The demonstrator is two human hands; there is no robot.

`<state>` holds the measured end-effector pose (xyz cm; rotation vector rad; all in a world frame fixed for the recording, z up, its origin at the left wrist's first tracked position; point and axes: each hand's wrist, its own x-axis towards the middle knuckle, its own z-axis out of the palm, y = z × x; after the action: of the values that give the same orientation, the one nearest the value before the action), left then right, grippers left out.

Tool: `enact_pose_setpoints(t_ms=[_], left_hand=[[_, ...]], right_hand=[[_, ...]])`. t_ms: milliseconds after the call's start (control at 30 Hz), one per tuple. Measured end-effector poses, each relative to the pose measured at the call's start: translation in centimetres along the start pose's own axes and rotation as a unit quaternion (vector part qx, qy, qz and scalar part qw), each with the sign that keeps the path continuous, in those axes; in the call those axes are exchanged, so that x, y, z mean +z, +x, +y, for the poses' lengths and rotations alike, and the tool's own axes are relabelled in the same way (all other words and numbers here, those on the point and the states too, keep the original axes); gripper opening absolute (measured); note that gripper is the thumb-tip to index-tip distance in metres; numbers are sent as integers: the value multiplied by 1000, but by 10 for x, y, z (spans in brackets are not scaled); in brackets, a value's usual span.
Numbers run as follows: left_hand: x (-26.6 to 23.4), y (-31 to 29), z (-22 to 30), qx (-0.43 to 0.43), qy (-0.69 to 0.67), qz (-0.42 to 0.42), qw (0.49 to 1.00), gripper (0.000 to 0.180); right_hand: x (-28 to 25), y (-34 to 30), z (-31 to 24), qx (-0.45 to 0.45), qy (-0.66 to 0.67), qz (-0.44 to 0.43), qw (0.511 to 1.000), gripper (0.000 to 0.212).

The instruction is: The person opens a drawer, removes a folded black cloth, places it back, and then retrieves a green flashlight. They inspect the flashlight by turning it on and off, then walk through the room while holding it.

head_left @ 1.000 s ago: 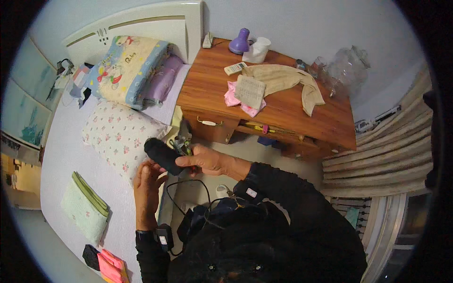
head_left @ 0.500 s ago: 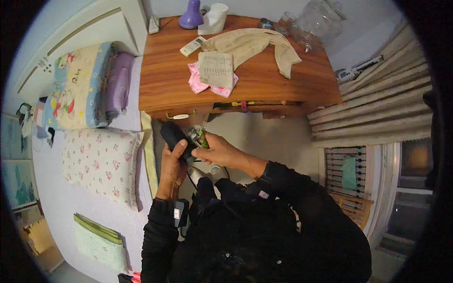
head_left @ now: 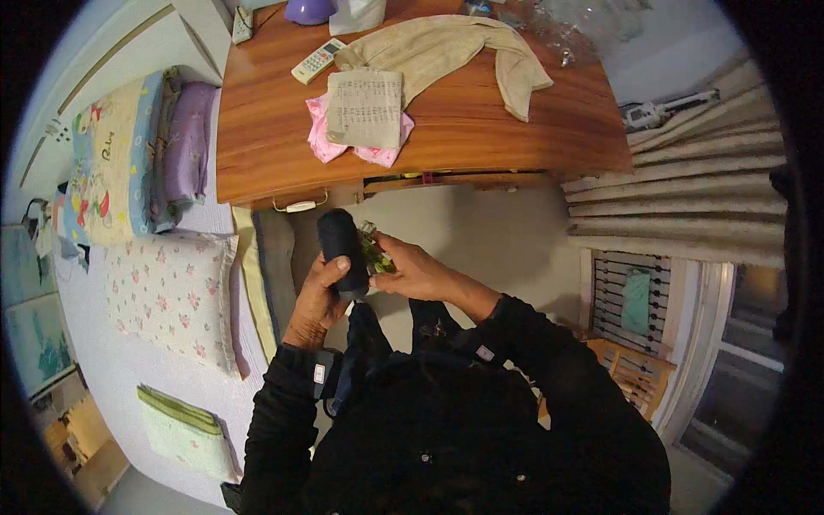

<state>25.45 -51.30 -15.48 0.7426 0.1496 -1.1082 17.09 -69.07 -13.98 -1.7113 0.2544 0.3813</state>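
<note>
Off the near edge of the desk (head_left: 515, 153), leftward, left hand (head_left: 321, 293) grips black cylinder (head_left: 340, 245); right hand (head_left: 418, 275) holds small green item (head_left: 378, 257) alongside. Paper (head_left: 365, 110) on pink cloth (head_left: 318, 140): rows of writing, illegible.

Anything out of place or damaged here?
Mildly: the beige cloth sprawls unfolded across the desk, and the pink cloth is rumpled beneath the paper, while the towel on the bed lies neatly folded. The black roll in the left hand shows no damage; I see no spill.
</note>
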Motion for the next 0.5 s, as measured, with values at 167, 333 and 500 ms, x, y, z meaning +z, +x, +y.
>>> enact_pose_setpoints(t_ms=[167,333,500], left_hand=[[19,14,-30,27,-49,75,996,56],[35,27,-55,35,-90,78,992,63],[31,34,-70,16,-92,119,989,63]], right_hand=[[-42,-5,36,64,199,-99,973,63],[-90,10,127,156,453,-6,878,33],[-120,31,195,154,480,176,846,15]])
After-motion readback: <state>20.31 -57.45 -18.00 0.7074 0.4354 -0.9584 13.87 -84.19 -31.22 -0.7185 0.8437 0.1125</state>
